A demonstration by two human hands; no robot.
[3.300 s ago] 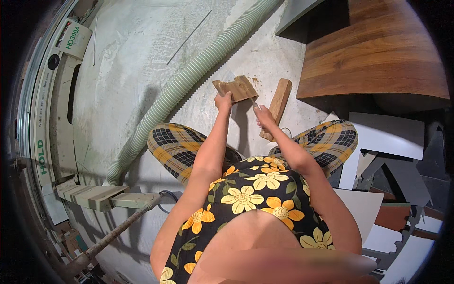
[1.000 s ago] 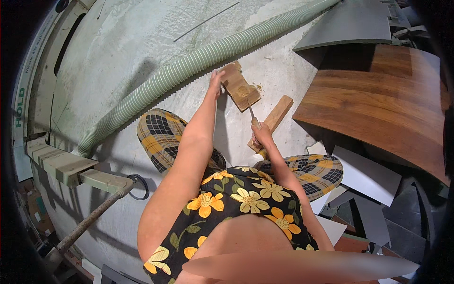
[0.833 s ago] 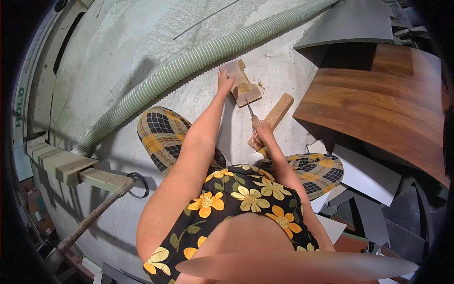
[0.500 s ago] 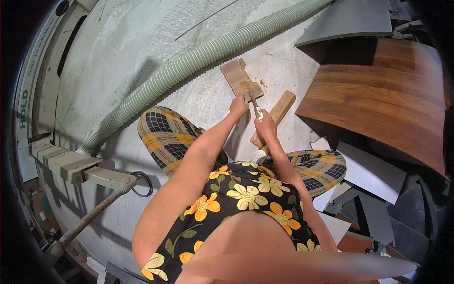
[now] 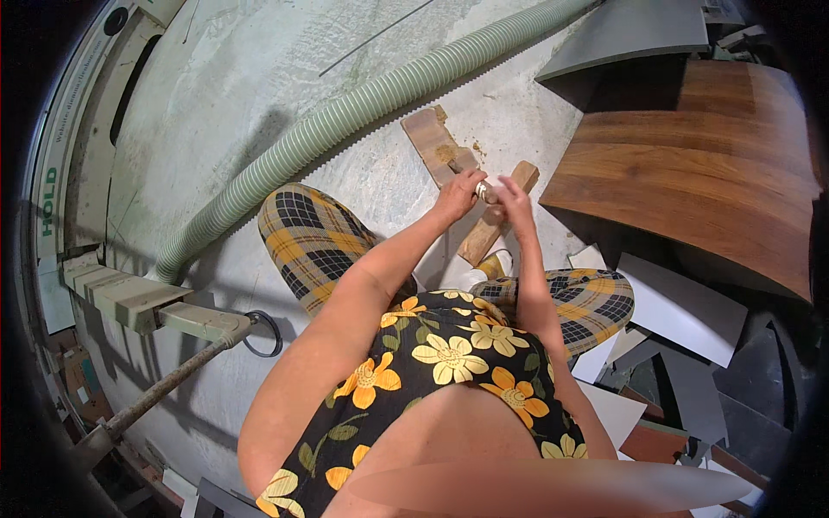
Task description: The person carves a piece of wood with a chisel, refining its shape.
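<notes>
I sit on a concrete floor with my knees apart. My left hand (image 5: 456, 192) and my right hand (image 5: 516, 195) meet in front of me, both closed around a small whitish object (image 5: 488, 190); what it is cannot be made out. Just beyond them a flat wooden piece (image 5: 432, 138) lies on the floor with a brown smear on its near end. A longer wooden block (image 5: 494, 226) lies under my hands, angled toward my right knee.
A green ribbed hose (image 5: 345, 121) runs diagonally across the floor on my left. A brown wood-grain board (image 5: 691, 164) and a grey panel (image 5: 630, 34) lie to the right, with several white and grey offcuts (image 5: 682, 302) nearer. A pale beam (image 5: 129, 298) with a metal rod stands at left.
My left hand held the flat wooden piece up; that piece now lies on the floor. The left hand has come back to meet the right hand around the small object.
</notes>
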